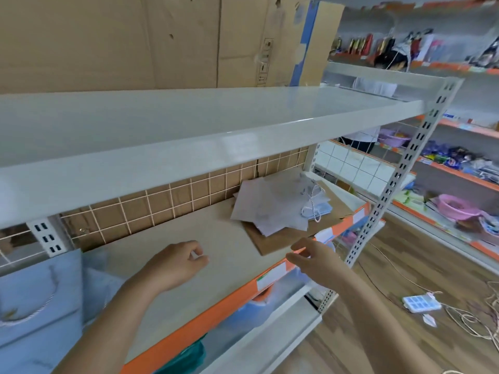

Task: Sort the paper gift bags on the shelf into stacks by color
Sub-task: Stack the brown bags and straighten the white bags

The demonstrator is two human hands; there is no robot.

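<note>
We are holding both hands, left (176,261) and right (314,259), loosely curled and empty over the beige shelf board (167,255); pale grey paper gift bags (270,209) are lying at 1 o'clock.

the shelf (172,255) board is pale beige with an orange front edge strip (205,317) carrying white labels. on it a pile of bags (270,209) is light grey-white, with a pale blue one under white twisted cord handles, lying on a brown cardboard sheet (272,241). at the left a light blue marbled bag (37,300) has a whitish cord. the upper shelf (189,125) is glossy white, the back grid (167,201) white wire over brown cardboard. the floor (405,265) is brown wood-grain.
</note>
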